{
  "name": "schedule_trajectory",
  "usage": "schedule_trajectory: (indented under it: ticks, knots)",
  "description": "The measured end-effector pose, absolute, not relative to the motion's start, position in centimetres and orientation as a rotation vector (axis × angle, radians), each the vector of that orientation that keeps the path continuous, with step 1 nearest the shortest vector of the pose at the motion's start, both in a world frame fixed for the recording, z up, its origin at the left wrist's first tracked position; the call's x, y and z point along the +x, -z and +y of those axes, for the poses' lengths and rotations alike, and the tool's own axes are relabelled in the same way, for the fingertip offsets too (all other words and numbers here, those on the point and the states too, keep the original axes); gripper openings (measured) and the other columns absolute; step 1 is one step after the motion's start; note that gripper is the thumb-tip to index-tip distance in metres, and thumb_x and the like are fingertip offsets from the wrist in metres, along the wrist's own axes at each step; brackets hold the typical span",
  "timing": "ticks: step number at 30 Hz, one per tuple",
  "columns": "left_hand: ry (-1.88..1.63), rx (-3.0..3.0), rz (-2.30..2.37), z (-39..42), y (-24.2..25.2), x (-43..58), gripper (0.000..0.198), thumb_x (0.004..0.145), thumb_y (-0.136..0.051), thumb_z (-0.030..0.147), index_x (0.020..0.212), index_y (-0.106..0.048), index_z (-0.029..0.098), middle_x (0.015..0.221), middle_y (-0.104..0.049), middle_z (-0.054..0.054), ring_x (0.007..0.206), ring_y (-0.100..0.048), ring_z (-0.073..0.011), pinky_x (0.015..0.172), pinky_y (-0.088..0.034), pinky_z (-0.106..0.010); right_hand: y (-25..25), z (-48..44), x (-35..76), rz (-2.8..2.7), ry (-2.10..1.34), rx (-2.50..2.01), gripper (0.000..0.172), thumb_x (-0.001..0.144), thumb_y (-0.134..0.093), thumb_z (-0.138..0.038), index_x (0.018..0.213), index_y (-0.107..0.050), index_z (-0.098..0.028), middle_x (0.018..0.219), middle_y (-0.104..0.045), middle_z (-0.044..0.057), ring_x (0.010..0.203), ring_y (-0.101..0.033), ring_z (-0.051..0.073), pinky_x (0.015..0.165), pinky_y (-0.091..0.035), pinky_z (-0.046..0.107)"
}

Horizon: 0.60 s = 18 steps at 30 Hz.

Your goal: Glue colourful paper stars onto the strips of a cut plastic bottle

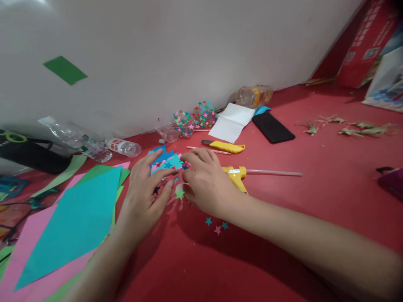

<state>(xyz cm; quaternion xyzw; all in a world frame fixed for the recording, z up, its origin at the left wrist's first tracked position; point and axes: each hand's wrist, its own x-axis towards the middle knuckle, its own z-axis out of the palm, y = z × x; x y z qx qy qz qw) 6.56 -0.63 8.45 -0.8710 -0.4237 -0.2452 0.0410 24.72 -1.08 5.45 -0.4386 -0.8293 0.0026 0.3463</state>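
Between my hands is a clear plastic piece with paper stars on it, among them a light green star; its outline is hard to make out. My left hand is at its left side, fingers spread, thumb and index tips apart close to the plastic. My right hand curls its fingers against the right side of the piece; the fingertips are partly hidden. Blue paper scraps with small stars lie just beyond the hands. Loose stars rest on the red table near my right wrist.
A yellow glue gun with a glue stick lies behind my right hand. Farther back are a yellow cutter, white paper, a black phone and star-covered plastic pieces. Coloured sheets and plastic bottles are at left.
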Motion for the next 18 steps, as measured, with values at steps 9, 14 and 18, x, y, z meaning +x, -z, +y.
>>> schedule_trajectory:
  ticks: [9, 14, 18]
  knots:
    - [0.736, -2.687, -1.315, -0.79, -8.92, 6.61, 0.028, 0.094, -0.041, 0.027, 0.106, -0.067, 0.025, 0.146, -0.043, -0.009, 0.134, -0.041, -0.0324, 0.109, -0.033, -0.058, -5.58, -1.29, 24.66, -2.157, -0.012, -1.133, 0.011, 0.079, -0.061, -0.019, 0.083, -0.072, -0.016, 0.119, -0.059, 0.013, 0.113, -0.043, 0.03, 0.1, -0.033, 0.046]
    - [0.732, -2.707, -1.335, -0.88, -8.77, 6.51, 0.031, 0.095, -0.038, 0.027, 0.109, -0.066, 0.029, 0.151, -0.038, -0.004, 0.137, -0.036, -0.0324, 0.111, -0.029, -0.059, -5.66, -1.36, 24.73, -2.157, -0.01, -1.128, 0.013, 0.079, -0.062, -0.019, 0.086, -0.073, -0.016, 0.119, -0.06, 0.013, 0.113, -0.043, 0.03, 0.1, -0.033, 0.047]
    - [0.715, -2.7, -1.327, -0.83, -8.61, 6.56, 0.032, 0.095, -0.038, 0.028, 0.108, -0.067, 0.027, 0.15, -0.039, -0.007, 0.137, -0.037, -0.033, 0.111, -0.029, -0.059, -5.73, -1.47, 24.82, -2.15, -0.011, -1.144, 0.013, 0.079, -0.063, -0.02, 0.085, -0.073, -0.016, 0.12, -0.06, 0.013, 0.114, -0.042, 0.031, 0.102, -0.032, 0.047]
